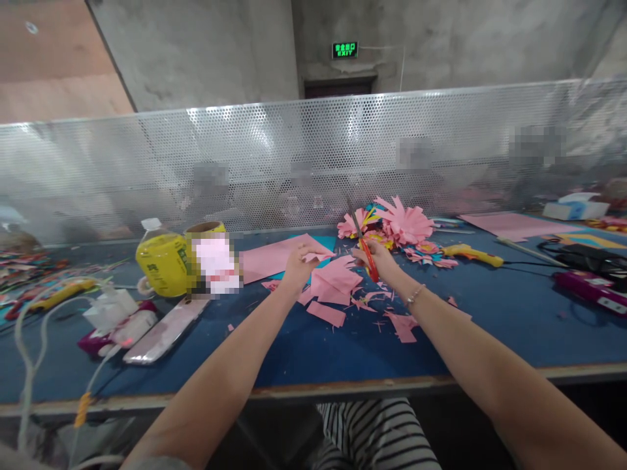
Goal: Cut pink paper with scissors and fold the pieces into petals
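Apparently partway: the left hand [298, 262] pinches pink paper [319, 255], the right hand [379, 257] holds scissors [362, 240]; cut scraps [326, 314] lie below both, a larger sheet [267, 259] beside the left seems uncut, flowers [406, 223] beyond the right look finished.

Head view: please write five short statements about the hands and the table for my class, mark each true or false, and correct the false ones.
1. The right hand holds the red-handled scissors. True.
2. The left hand holds the yellow glue gun. False: the left hand holds pink paper; the glue gun lies on the table.
3. Pink scraps lie on the blue table. True.
4. The yellow-labelled bottle is right of both hands. False: the bottle is left of both.
5. A bracelet is on the right wrist. True.
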`<state>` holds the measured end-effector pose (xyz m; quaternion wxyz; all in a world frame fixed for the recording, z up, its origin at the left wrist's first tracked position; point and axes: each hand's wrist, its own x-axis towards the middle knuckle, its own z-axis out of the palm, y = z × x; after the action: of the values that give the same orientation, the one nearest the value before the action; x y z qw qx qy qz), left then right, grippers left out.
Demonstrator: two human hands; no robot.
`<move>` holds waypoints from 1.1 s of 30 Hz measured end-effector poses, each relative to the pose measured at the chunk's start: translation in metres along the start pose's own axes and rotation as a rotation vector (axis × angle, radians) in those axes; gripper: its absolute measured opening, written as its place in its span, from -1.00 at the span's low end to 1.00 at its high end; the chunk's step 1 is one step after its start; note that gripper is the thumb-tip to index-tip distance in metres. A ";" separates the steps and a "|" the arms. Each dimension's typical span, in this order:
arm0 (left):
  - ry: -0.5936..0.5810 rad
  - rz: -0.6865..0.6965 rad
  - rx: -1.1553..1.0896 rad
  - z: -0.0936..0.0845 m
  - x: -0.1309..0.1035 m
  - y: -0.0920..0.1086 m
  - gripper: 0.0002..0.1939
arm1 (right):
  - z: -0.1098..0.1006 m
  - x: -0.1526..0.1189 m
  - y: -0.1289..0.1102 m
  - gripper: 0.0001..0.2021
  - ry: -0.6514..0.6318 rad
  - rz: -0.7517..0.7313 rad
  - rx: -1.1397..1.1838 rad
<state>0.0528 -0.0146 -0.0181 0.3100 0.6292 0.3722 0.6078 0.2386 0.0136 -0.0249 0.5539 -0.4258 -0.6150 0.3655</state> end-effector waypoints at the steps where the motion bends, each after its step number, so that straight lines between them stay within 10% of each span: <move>1: 0.041 0.028 0.056 -0.001 0.001 -0.001 -0.76 | 0.007 -0.004 -0.002 -0.66 -0.018 0.066 0.092; 10: -0.080 0.127 0.146 -0.001 -0.003 -0.003 -0.72 | 0.034 -0.030 -0.023 -0.66 -0.103 0.035 0.325; 19: -0.083 -0.106 -0.255 0.007 -0.008 0.004 -0.65 | 0.025 -0.018 -0.017 -0.70 -0.033 -0.048 0.148; 33: -0.220 -0.259 -0.082 0.008 -0.007 -0.003 -0.71 | 0.028 -0.019 -0.015 -0.68 -0.006 -0.083 0.190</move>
<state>0.0605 -0.0188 -0.0248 0.4501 0.6256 0.3886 0.5050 0.2092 -0.0094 -0.0217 0.6046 -0.3443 -0.5964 0.4003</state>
